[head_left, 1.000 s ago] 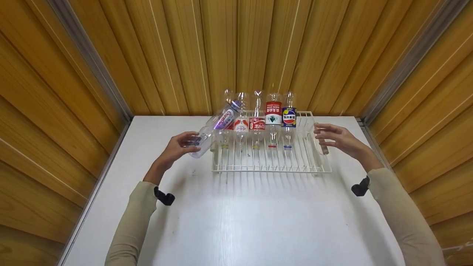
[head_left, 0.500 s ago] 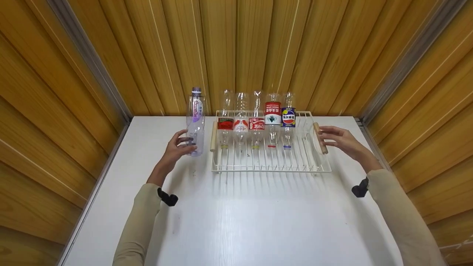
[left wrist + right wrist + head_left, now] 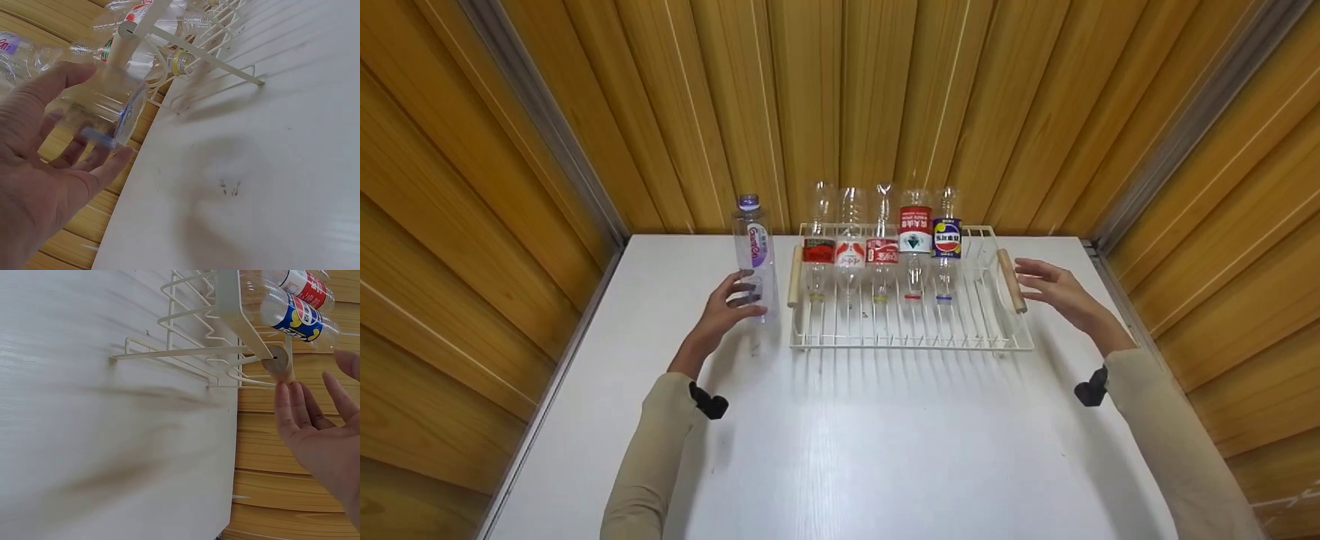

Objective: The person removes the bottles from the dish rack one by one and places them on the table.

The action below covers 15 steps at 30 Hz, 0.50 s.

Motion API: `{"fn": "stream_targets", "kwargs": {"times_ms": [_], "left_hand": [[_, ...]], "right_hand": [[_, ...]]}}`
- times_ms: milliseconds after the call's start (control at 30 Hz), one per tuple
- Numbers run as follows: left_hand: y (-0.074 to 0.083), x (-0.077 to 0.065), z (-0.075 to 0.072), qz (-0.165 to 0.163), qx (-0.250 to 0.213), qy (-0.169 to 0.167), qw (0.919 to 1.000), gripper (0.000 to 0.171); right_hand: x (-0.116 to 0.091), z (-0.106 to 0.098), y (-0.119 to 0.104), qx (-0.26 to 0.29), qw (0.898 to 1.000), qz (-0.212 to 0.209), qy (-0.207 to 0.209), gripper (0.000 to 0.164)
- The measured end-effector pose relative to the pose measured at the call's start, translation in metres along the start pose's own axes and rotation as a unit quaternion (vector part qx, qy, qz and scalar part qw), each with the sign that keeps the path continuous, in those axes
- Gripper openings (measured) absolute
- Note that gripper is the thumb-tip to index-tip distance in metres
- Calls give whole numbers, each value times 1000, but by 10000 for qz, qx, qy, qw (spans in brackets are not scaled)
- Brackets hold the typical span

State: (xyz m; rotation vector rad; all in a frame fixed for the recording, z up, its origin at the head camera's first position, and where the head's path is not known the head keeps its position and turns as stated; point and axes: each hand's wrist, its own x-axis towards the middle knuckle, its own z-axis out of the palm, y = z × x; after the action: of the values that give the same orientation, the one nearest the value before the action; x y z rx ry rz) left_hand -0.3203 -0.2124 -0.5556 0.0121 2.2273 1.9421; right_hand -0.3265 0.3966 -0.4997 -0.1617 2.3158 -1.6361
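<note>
My left hand (image 3: 725,304) holds a clear plastic bottle (image 3: 753,240) with a purple label and purple neck, gripping it near its base. It stands roughly upright, left of a white wire rack (image 3: 911,347); the left wrist view looks at its base (image 3: 130,118). Straight fingers of my right hand (image 3: 1057,292) are at the rack's right wooden handle (image 3: 1011,281); in the right wrist view the fingertips (image 3: 282,391) appear to touch that handle's end (image 3: 277,360). Several empty bottles lean cap-end down in the rack, among them one with a blue label (image 3: 946,238).
A second wooden handle (image 3: 795,276) is on the rack's left side, beside the held bottle. The rack stands on a white table (image 3: 840,442) near its back edge. Wood-look panels (image 3: 870,90) rise behind, with grey metal posts (image 3: 547,120) at the corners.
The purple-label bottle, tilted across the rack's left side a second ago, has swung left and upright in my left hand, then come slightly nearer. My right hand has shifted slightly right.
</note>
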Motion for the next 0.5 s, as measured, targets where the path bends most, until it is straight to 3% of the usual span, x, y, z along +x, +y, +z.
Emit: {"fn": "stream_targets", "kwargs": {"times_ms": [133,300,500], "left_hand": [[-4,3,4,138,253,86,9995,85],[-9,6,8,391,889,263,9949,83],[-16,13,15,367,1473,379,9877,78]], "right_hand": [[0,1,4,-95,9997,210,46,69],[1,2,9,-417,9986,234,-219,70],[2,4,13,-617,9964,260,-516,74]]}}
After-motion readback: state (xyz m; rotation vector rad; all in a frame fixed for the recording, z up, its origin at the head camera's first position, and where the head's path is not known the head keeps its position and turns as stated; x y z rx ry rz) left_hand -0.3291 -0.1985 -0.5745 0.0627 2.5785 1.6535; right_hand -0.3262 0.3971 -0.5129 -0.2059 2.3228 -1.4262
